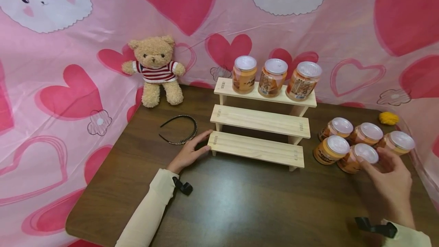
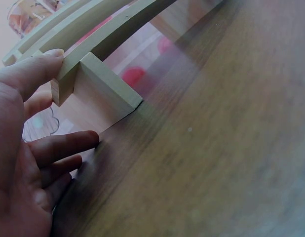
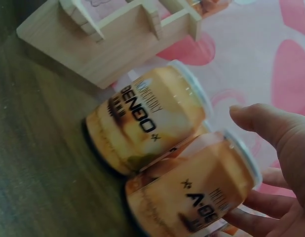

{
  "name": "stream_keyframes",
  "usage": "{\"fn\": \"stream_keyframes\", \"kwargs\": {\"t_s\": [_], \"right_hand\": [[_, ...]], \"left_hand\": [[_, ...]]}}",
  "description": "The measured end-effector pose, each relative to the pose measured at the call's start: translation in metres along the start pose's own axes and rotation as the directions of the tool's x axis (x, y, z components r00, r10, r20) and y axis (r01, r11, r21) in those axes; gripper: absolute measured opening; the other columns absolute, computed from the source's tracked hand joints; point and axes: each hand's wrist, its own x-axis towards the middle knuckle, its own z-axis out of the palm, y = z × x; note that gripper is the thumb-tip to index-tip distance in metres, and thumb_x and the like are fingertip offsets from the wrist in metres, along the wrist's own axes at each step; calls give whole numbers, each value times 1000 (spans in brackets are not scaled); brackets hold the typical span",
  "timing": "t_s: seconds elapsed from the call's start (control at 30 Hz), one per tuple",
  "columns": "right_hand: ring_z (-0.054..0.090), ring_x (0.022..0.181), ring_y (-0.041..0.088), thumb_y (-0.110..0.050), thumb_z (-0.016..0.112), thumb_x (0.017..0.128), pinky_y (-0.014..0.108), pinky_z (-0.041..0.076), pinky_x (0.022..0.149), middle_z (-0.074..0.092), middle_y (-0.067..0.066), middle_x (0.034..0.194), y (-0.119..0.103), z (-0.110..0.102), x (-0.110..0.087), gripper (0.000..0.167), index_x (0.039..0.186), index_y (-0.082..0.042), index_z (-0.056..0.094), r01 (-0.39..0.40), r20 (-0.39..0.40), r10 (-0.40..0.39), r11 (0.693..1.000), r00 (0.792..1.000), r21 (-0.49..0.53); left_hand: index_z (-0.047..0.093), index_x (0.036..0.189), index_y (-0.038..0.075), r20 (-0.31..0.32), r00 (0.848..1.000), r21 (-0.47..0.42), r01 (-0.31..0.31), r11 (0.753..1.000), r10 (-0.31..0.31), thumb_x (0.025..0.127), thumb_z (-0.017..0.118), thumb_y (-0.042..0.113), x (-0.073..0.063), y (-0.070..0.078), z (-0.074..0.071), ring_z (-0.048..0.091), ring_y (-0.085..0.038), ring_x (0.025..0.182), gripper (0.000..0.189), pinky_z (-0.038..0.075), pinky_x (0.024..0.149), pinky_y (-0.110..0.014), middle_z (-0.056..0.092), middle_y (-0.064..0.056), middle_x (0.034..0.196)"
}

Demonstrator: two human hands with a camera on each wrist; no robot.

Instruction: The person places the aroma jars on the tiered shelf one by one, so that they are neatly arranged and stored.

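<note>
While the right grip [image 1: 392, 180] gapes, holding nothing, the nearest jar [image 3: 194, 185] sits between thumb and fingers

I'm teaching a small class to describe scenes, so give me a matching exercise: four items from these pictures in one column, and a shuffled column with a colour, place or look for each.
Column one:
1. Teddy bear
2. Headband
3. Left hand
4. Right hand

Column two:
A. Black and curved
B. At the group of five jars
C. Dressed in red and white stripes
D. At the left end of the lowest wooden shelf

Pairs: 1-C, 2-A, 3-D, 4-B
</note>
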Motion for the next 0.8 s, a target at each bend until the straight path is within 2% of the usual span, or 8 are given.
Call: {"fn": "stream_keyframes", "kwargs": {"t_s": [0.27,0.47,0.7,0.8], "right_hand": [[54,89,-16,-9,83,81,-3,42,71,58,-31,102,13,8,-1,60,134,-24,59,-43,-3,43,999,999,-13],[57,95,-8,-7,87,76,-1,44,70,62,-23,106,15,16,0,62,131,-22,62,-121,-33,127,982,991,144],[62,90,-5,1,86,73,0,47,70,66,-19,101,21,22,0,56,123,-17,68,-29,-106,59,964,993,263],[64,88,-2,5,86,71,2,48,70,68,-16,99,24,24,1,55,119,-13,70,5,-122,39,937,992,348]], "left_hand": [[41,154,25,-6,1000,15,-5,1000,5,100,62,28,0,-1,0,48,-32,141,58,36,113,-58,45,-7,158],[41,154,23,-2,1000,12,-11,1000,11,100,62,27,1,-1,0,47,-32,142,58,36,114,-58,45,-7,158],[41,154,23,-7,1000,19,-13,1000,13,100,62,27,1,-2,0,48,-31,141,58,37,113,-58,45,-7,158],[41,154,23,-6,1000,16,-13,1000,13,100,62,26,1,-1,0,48,-32,141,58,37,113,-59,45,-7,158]]}}
